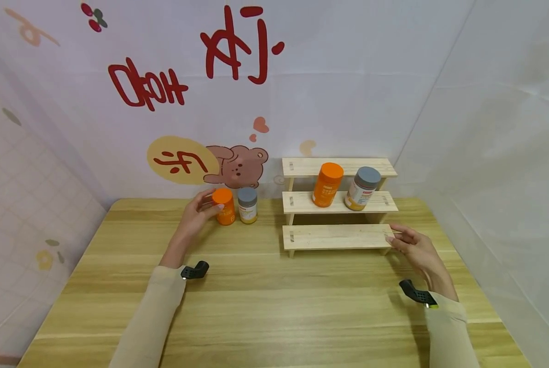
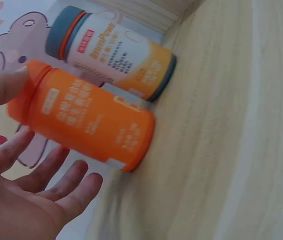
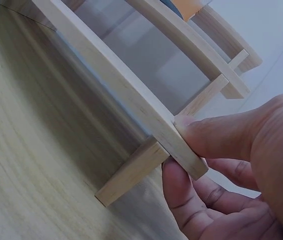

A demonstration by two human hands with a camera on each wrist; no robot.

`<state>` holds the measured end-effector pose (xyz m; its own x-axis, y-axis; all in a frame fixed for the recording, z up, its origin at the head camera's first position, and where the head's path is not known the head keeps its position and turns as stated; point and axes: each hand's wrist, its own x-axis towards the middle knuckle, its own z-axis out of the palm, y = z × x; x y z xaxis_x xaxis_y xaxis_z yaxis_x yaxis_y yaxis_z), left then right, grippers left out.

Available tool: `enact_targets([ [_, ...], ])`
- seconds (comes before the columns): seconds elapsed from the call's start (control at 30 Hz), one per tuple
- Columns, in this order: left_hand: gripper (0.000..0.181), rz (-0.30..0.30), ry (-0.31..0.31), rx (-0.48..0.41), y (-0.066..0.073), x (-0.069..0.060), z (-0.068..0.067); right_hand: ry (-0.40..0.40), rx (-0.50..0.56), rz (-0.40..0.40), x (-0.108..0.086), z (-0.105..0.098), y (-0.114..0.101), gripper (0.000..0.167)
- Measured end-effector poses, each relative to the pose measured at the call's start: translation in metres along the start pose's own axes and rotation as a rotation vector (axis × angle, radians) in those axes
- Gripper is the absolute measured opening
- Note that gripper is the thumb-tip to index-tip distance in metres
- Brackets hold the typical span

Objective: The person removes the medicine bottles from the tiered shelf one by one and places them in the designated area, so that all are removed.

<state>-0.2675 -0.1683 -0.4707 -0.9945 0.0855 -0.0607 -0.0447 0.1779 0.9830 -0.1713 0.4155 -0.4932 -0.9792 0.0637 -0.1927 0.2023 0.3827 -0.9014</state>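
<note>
My left hand [image 1: 198,212] is at an orange bottle [image 1: 225,208] standing on the table, its thumb and index finger pinching the orange lid [image 2: 27,95] while the other fingers spread below it. Just to the right stands a grey-lidded bottle [image 1: 248,206] with a white and yellow label. My right hand [image 1: 417,251] pinches the right end of the lowest board [image 1: 339,237] of a three-step wooden rack, thumb on top and fingers underneath. On the middle board [image 1: 297,203] stand another orange bottle [image 1: 327,185] and another grey-lidded bottle [image 1: 363,188].
The rack's top board [image 1: 297,166] is close to the back wall cloth [image 1: 348,102], which carries red writing and a cartoon bear [image 1: 242,166]. The wood-grain table [image 1: 274,306] stretches in front of the rack, with white cloth [image 1: 500,168] on the right side.
</note>
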Motion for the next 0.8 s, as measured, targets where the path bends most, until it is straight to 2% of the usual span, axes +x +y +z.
enact_targets([
  [0.17, 0.065, 0.062, 0.035, -0.041, 0.013, -0.004, -0.009, 0.003, -0.004, 0.0, 0.0, 0.001, 0.0, 0.072],
  [0.37, 0.065, 0.149, 0.024, -0.016, 0.031, -0.005, -0.012, 0.004, -0.011, -0.008, -0.002, 0.0, -0.002, 0.072],
  [0.53, 0.063, 0.223, -0.007, -0.015, 0.045, -0.006, -0.008, 0.009, -0.002, -0.014, -0.003, 0.0, -0.002, 0.072],
  [0.8, 0.061, 0.295, -0.063, -0.038, 0.066, -0.008, 0.005, -0.001, 0.009, -0.014, -0.003, 0.0, -0.003, 0.071],
])
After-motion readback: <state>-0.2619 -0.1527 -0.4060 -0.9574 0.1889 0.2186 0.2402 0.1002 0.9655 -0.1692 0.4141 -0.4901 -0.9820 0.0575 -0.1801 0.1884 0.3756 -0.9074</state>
